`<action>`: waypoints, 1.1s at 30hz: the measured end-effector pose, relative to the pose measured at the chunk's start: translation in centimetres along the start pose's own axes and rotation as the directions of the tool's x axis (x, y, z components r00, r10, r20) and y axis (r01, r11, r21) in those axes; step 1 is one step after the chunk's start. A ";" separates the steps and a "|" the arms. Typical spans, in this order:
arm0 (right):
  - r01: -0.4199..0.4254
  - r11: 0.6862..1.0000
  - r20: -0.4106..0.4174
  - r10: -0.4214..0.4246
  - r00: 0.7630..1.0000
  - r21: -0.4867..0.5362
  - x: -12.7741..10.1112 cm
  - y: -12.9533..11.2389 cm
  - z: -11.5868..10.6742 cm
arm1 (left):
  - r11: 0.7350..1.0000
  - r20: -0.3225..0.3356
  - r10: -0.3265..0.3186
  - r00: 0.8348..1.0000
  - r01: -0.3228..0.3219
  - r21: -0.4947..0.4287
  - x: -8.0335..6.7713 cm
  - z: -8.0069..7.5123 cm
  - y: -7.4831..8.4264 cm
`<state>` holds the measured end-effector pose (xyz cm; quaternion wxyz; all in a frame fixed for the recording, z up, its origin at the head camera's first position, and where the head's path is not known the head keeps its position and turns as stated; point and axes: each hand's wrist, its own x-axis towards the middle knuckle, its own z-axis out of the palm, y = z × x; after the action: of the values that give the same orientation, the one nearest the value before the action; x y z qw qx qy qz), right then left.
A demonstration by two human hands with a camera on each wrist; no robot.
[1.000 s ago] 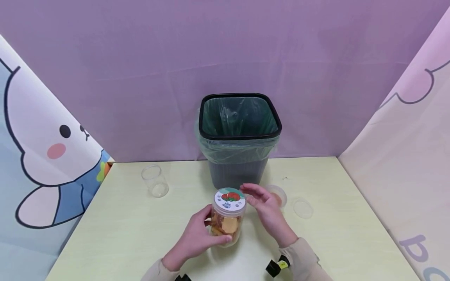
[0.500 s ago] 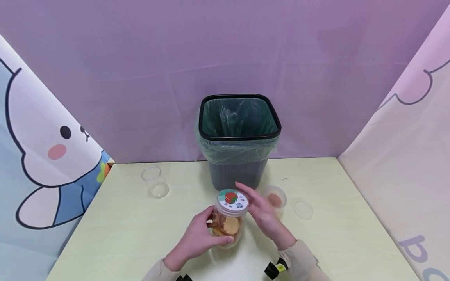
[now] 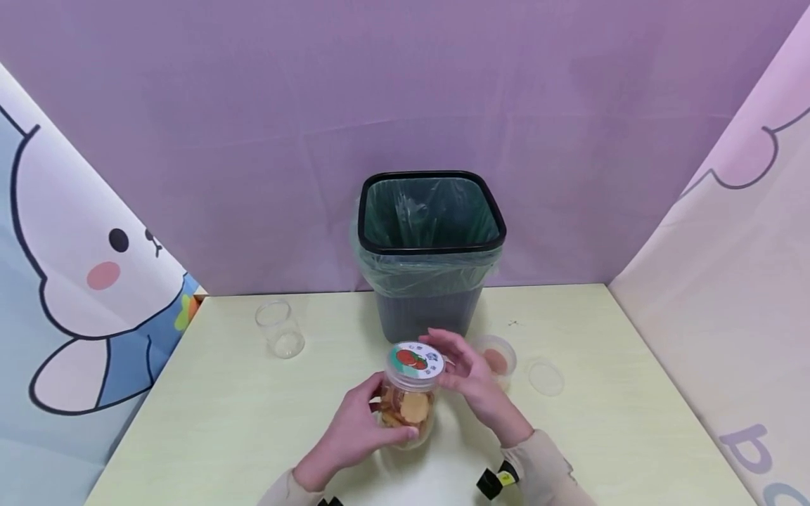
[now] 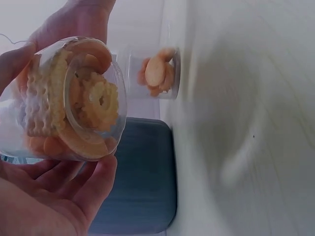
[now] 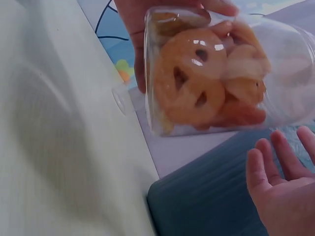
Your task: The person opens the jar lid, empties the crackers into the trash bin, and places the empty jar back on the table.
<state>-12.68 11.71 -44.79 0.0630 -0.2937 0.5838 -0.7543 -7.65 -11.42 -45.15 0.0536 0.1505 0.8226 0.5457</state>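
A clear plastic jar of round cookies (image 3: 410,404) with a white picture lid (image 3: 414,358) is held just above the table, tilted toward me. My left hand (image 3: 370,419) grips its body from the left, thumb on the near side. My right hand (image 3: 454,369) sits at the lid's right rim with relaxed, spread fingers. In the right wrist view a gap shows between those fingers (image 5: 275,167) and the jar (image 5: 211,73). The left wrist view shows the jar's base (image 4: 74,103) cradled in my left palm.
A dark bin with a green liner (image 3: 430,246) stands right behind the jar. An empty clear jar (image 3: 278,327) stands at the left. A small jar holding cookies (image 3: 498,358) and a clear loose lid (image 3: 545,376) lie to the right on the pale table (image 3: 221,422).
My right hand came in from beside the lid to its rim. The picture on the lid has turned. The left hand keeps its grip.
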 end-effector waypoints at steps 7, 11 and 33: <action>-0.045 0.997 -0.235 0.028 0.972 -0.068 -0.2 0.1 -0.4 | 1.000 -0.008 -0.007 1.000 0.007 -0.008 0.0 -0.2 0.2; -0.074 0.991 -0.263 0.041 0.964 -0.115 -0.3 0.1 -0.4 | 1.000 -0.005 -0.010 1.000 0.010 -0.001 0.0 -0.1 0.0; -0.062 0.996 0.060 0.066 0.996 -0.059 0.0 -0.8 1.3 | 0.999 0.008 -0.022 1.000 0.022 0.040 0.1 0.5 -0.5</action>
<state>-11.78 10.90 -43.90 0.0970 -0.2998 0.6120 -0.7254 -7.76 -11.17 -45.82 0.0602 0.1447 0.8348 0.5278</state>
